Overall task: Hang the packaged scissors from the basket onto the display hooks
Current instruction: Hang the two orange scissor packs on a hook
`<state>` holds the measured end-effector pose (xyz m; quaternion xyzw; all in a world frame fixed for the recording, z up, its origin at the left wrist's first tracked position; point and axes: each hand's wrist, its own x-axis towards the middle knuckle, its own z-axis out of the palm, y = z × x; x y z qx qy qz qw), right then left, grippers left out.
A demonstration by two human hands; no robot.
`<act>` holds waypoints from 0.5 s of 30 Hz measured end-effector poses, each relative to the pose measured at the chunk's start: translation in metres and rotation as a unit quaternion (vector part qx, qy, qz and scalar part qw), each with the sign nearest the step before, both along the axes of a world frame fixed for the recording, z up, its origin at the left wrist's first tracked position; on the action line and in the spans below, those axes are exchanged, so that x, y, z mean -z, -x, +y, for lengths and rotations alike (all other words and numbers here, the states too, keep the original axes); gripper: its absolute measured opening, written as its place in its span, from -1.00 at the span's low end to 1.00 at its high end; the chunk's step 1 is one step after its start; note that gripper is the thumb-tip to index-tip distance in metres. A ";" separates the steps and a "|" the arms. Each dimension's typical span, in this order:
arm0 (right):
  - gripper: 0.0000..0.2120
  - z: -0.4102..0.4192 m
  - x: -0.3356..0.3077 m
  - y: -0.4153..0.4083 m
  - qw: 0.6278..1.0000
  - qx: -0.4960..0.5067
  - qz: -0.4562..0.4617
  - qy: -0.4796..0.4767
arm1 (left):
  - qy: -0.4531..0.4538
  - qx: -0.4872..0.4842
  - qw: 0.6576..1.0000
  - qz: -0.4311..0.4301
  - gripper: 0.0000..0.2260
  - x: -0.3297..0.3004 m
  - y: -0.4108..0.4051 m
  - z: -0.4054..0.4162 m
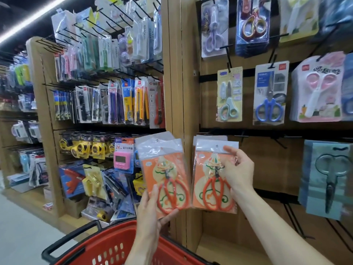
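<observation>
We are seeing the red basket [114, 247] being cut off by the bottom edge, its contents staying out of sight, while packs behind the 2 front scissor packs [165, 176] are showing only as top edges.

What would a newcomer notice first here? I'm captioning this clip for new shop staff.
Two orange scissor packs held up centre frame, one in the left hand, one in the right hand, each seemingly with more packs behind. Below them is the red basket; to the right, a wooden display wall with bare black hooks under hanging scissors.
</observation>
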<state>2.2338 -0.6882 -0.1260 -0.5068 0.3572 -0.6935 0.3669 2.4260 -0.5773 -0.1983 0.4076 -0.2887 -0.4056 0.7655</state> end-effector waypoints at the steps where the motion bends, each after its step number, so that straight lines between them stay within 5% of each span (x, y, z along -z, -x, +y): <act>1: -0.68 -0.005 0.001 -0.001 1.000 0.004 0.025 -0.005 | 0.007 -0.014 1.000 0.006 -0.61 0.000 -0.007 0.000; 5: -0.63 -0.023 0.000 -0.012 0.994 0.026 0.102 -0.003 | 0.032 -0.026 0.999 -0.007 -0.45 -0.004 -0.022 0.001; 11: -0.64 -0.025 -0.006 -0.029 0.993 -0.004 0.112 0.032 | 0.035 0.005 0.998 -0.046 -0.87 -0.016 -0.004 0.001; 15: -0.58 -0.024 -0.009 -0.036 0.989 0.020 0.135 0.062 | 0.023 0.015 0.999 -0.041 -0.83 -0.015 0.001 -0.004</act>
